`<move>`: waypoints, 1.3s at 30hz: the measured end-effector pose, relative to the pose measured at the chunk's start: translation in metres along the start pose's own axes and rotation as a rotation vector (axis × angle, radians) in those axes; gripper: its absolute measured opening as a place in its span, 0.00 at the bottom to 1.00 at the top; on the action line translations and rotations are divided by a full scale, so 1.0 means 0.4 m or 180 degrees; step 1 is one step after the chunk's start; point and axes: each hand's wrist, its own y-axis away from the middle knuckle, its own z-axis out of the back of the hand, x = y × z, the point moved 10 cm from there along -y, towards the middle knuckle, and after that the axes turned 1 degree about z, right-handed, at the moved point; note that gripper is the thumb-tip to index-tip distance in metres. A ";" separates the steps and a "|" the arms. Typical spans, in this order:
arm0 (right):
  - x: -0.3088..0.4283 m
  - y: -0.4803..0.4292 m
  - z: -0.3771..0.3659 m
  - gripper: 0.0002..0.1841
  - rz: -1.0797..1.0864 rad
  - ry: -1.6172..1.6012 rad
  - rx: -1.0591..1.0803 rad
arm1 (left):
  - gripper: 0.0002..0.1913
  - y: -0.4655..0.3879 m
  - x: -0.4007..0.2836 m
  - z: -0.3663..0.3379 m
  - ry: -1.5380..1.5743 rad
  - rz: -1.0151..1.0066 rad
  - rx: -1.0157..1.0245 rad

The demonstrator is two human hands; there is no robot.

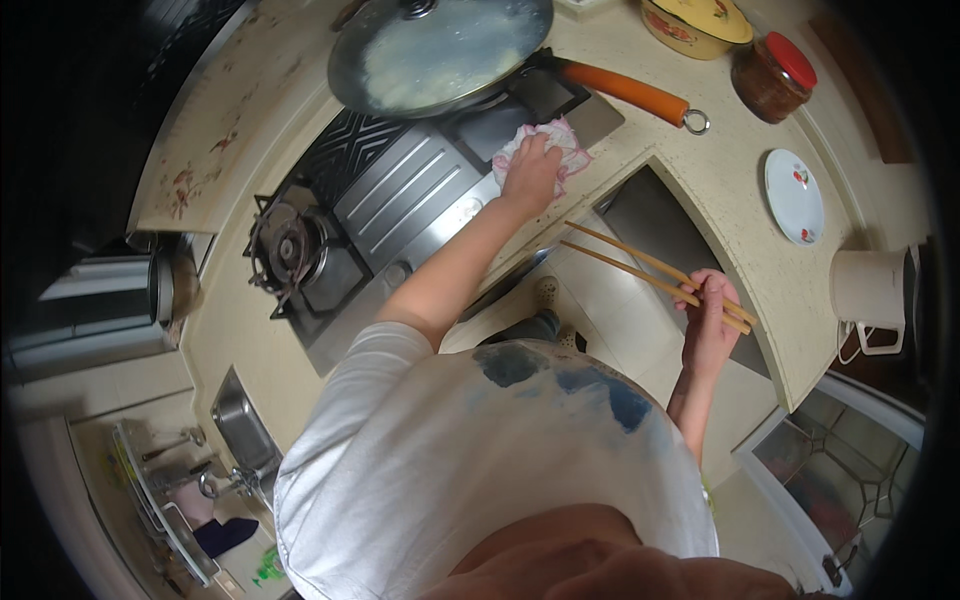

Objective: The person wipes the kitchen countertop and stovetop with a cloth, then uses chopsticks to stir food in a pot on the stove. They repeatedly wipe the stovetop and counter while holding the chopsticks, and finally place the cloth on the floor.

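Observation:
My left hand (531,174) presses on a crumpled white cloth with pink edging (564,139) at the front right of the steel gas stove (405,187). In my right hand (709,315) is a pair of wooden chopsticks (637,266), their tips apart and pointing left over the floor. A wok with an orange handle (626,91) sits on the stove's right burner. Its glass lid (450,52) is fogged, and pale contents show dimly through it.
Beyond the handle stand a yellow enamel pot (697,26) and a red-lidded jar (776,75). A white plate (793,196) and a cream electric pot (868,292) are at right. The left burner (289,244) is bare; a steel sink (244,420) lies lower left.

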 end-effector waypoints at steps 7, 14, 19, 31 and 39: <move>0.039 -0.050 0.032 0.14 0.0097 0.0130 -0.0443 | 0.11 -0.134 -0.073 -0.082 0.0084 -0.0278 -0.0272; 0.048 -0.098 -0.010 0.14 0.0125 0.0331 -0.0536 | 0.18 -0.320 -0.130 -0.207 0.0500 -0.0547 0.0338; 0.032 -0.103 -0.009 0.14 0.0078 0.0354 -0.0590 | 0.39 -0.304 -0.184 -0.266 0.0732 -0.0828 0.1057; 0.025 -0.243 0.065 0.12 0.0004 0.0056 -0.0416 | 0.21 -0.266 -0.180 -0.281 0.2045 -0.0977 0.0175; 0.035 -0.326 0.184 0.12 -0.0156 0.0038 -0.0423 | 0.28 -0.548 -0.066 -0.367 -0.1283 -0.0468 0.0242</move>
